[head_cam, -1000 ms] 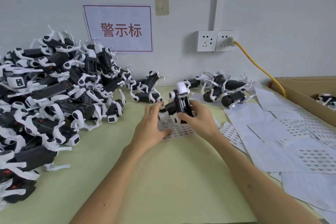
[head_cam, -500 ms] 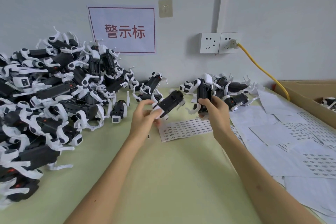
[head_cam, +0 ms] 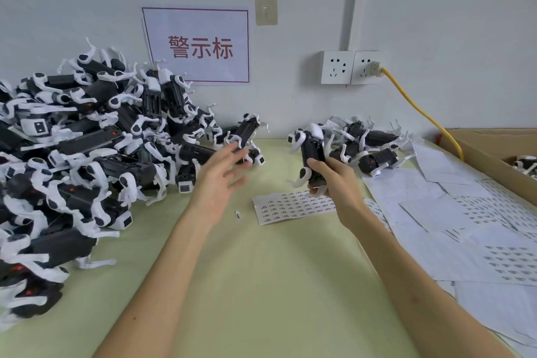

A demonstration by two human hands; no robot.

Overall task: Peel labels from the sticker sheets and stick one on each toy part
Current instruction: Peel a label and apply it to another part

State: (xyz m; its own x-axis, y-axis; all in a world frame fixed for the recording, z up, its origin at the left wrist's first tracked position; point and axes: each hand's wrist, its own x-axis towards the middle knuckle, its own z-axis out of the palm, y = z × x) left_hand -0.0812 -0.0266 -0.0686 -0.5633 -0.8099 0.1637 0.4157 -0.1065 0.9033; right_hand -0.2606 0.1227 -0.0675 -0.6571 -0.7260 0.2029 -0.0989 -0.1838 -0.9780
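My right hand [head_cam: 334, 180] grips a black-and-white toy dog part [head_cam: 312, 151], held upright above the table. Just below it lies a small sticker sheet [head_cam: 290, 208] with rows of printed labels. One loose label [head_cam: 238, 214] lies on the table left of that sheet. My left hand [head_cam: 220, 183] hovers with straight, spread fingers and holds nothing; its fingertips are near a toy part [head_cam: 247, 136] at the edge of the big pile [head_cam: 72, 154] on the left.
A smaller group of toy parts [head_cam: 369, 145] lies behind my right hand. Many sticker sheets [head_cam: 465, 212] cover the right side. A cardboard box [head_cam: 494, 154] stands at the far right, with a yellow cable [head_cam: 421, 110] running from the wall socket [head_cam: 351, 67].
My left hand has let go of the toy part it held and now is spread with nothing in it. My right hand still holds its toy part, slightly lower.
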